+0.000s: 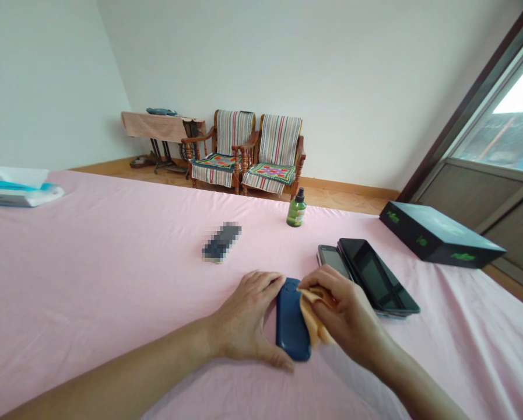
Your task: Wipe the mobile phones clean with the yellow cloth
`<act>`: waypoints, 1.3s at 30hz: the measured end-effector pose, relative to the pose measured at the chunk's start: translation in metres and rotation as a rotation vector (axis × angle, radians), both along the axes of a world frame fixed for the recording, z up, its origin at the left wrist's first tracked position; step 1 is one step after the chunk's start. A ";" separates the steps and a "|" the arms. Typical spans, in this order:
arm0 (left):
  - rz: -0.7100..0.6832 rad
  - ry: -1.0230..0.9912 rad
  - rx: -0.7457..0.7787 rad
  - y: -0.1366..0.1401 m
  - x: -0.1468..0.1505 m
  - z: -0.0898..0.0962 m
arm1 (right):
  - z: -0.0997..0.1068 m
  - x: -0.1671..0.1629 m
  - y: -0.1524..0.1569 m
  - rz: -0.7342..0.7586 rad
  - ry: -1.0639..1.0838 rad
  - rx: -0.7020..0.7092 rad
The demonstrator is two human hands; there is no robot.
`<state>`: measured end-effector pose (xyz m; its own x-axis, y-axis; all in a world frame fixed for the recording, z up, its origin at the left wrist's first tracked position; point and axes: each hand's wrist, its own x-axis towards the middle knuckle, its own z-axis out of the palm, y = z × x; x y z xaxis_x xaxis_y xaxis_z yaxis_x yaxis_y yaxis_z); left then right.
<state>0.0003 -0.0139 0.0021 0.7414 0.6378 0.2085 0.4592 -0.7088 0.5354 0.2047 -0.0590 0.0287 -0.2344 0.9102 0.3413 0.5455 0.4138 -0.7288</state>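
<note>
A pink sheet [112, 251] spreads before two chairs [280, 137]. On it, one blue phone [292, 326] lies between the hands: the left hand [244, 315] spread along its edge, the right hand [353, 312] pinching one orange cloth [309, 321] against its side. Wiping seems under way; the next stroke calls for a steady phone. Around stand one bottle [296, 214] and one box [440, 236].
</note>
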 end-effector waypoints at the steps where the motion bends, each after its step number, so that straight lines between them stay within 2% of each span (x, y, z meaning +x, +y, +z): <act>1: 0.003 0.005 0.001 0.000 0.000 0.000 | -0.005 -0.001 0.005 -0.052 0.012 0.046; 6: -0.026 0.027 0.007 0.001 0.000 0.001 | -0.030 -0.011 0.021 -0.134 -0.059 0.207; 9: -0.025 0.043 0.010 0.001 0.000 0.001 | -0.037 -0.014 0.022 -0.122 -0.110 0.213; 12: -0.016 0.049 0.007 0.001 -0.001 0.000 | -0.034 -0.014 0.018 -0.099 -0.139 0.195; 14: -0.018 0.044 0.007 0.001 -0.001 -0.001 | -0.028 -0.013 0.012 -0.069 -0.163 0.141; 19: -0.029 0.054 0.015 0.001 -0.001 -0.001 | -0.009 -0.011 -0.008 0.071 -0.157 -0.130; 22: -0.032 0.062 0.022 0.000 -0.001 0.000 | 0.002 -0.011 -0.019 0.153 -0.149 -0.201; 26: -0.030 0.036 0.021 0.001 -0.001 -0.001 | 0.010 -0.011 -0.021 0.340 -0.096 -0.271; 27: -0.033 0.032 0.022 0.002 -0.001 -0.001 | 0.009 -0.011 -0.019 0.333 -0.075 -0.245; 30: -0.037 0.031 0.027 0.003 -0.001 -0.004 | -0.003 -0.008 -0.004 0.111 -0.029 -0.047; 33: -0.016 0.037 0.023 0.003 -0.001 -0.006 | -0.019 -0.006 0.011 0.002 -0.026 0.059; 36: -0.008 0.049 0.014 0.003 -0.001 -0.006 | -0.026 -0.008 0.015 0.020 -0.035 0.064; 39: -0.012 0.058 0.005 0.002 -0.001 -0.005 | -0.019 -0.015 0.007 0.114 -0.065 -0.002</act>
